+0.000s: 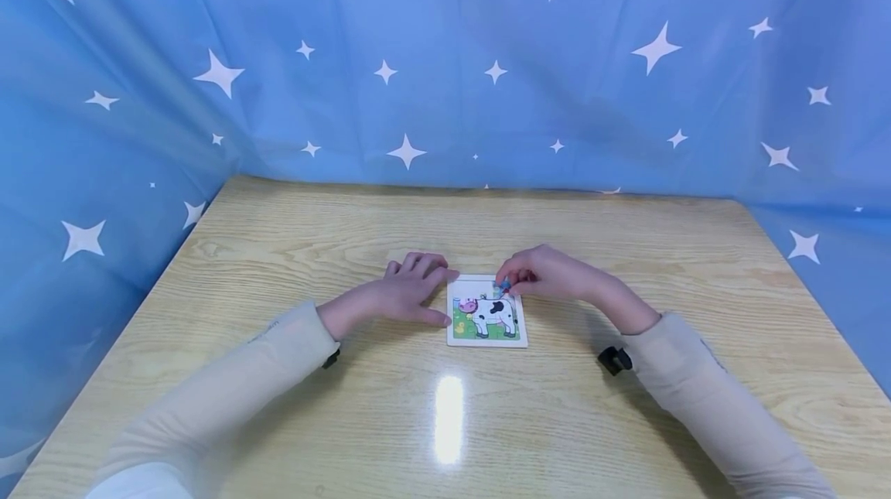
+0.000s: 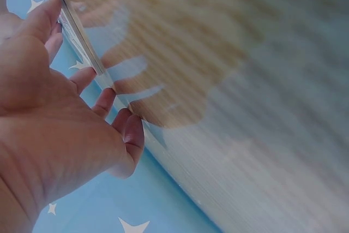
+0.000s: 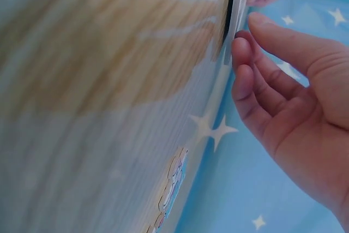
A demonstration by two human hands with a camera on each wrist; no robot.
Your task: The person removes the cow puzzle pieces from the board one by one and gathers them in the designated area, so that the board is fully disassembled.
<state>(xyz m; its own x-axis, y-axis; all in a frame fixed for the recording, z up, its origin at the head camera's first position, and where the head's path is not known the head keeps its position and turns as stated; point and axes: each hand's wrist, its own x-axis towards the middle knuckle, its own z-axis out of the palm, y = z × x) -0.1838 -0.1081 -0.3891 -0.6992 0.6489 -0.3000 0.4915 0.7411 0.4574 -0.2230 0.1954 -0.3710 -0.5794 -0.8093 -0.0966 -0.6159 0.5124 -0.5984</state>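
A small square picture puzzle [image 1: 487, 333] lies in a white-rimmed tray on the table. It shows a black-and-white cow on green, and a white patch lies above the cow. My left hand [image 1: 412, 294] is spread at the tray's left side, its thumb and index finger at the rim; the left wrist view shows this hand [image 2: 65, 107] with its fingertips along the tray edge. Over the tray's top right corner, my right hand [image 1: 546, 273] pinches a blue-and-red puzzle piece [image 1: 503, 288]. In the right wrist view that hand [image 3: 294, 91] has bent fingers, and the piece is hidden.
The wooden table [image 1: 334, 422] has a glossy surface with a bright reflection near its front. A blue curtain [image 1: 362, 27] with white stars hangs behind and at the sides. Colourful printed shapes [image 3: 172, 184] appear low in the right wrist view, along the table surface.
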